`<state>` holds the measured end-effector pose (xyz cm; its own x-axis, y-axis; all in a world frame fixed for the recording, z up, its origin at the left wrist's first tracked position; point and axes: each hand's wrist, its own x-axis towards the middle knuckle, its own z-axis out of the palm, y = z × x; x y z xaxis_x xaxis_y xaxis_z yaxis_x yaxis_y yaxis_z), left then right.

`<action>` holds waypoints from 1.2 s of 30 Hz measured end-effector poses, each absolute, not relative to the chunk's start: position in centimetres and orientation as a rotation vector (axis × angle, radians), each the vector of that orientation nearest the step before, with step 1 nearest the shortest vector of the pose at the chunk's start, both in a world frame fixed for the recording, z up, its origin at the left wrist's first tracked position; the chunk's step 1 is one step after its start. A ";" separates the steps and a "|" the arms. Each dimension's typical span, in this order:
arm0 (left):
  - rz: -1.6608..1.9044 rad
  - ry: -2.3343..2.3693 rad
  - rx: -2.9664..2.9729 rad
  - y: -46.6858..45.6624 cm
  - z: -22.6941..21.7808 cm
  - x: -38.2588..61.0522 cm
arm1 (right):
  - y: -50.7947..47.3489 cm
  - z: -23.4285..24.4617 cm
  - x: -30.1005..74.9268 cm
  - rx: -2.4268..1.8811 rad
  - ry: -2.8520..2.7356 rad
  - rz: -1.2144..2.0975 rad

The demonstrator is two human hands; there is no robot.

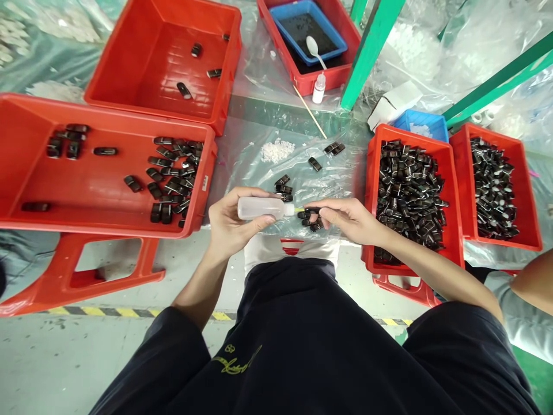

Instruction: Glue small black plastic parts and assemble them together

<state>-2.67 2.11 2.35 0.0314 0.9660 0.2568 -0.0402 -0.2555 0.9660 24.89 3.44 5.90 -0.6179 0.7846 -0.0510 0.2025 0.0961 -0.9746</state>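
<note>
My left hand (224,226) is wrapped round a translucent squeeze bottle (260,208), held on its side with the nozzle pointing right. Its thin yellowish tip meets a small black toy car body (313,210) pinched in my right hand (351,220); exactly where it touches is too small to tell. Beneath the right fingers lie more black car bodies (317,225), partly hidden. Several others (283,185) rest just beyond the bottle cap, on the plastic-covered table. Farther back is a heap of small white pieces (277,151).
Red bins holding black car bodies stand left (108,207) and right (370,202), with another red bin (151,109) behind. A blue tray (280,20) with a white spoon (311,45), a small bottle (319,88) and a thin stick (311,112) are at the back. A green post (371,52) rises nearby.
</note>
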 end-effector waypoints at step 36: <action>1.540 0.912 1.468 0.8 3.5 -2.5 | 2.9 7.5 24.5 -0.888 -1.950 1.143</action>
<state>-2.50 0.82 3.49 -0.0027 0.9088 0.4173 -0.0704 -0.4164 0.9064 24.50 2.86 7.48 -0.5219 0.8233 0.2230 0.2076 0.3762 -0.9030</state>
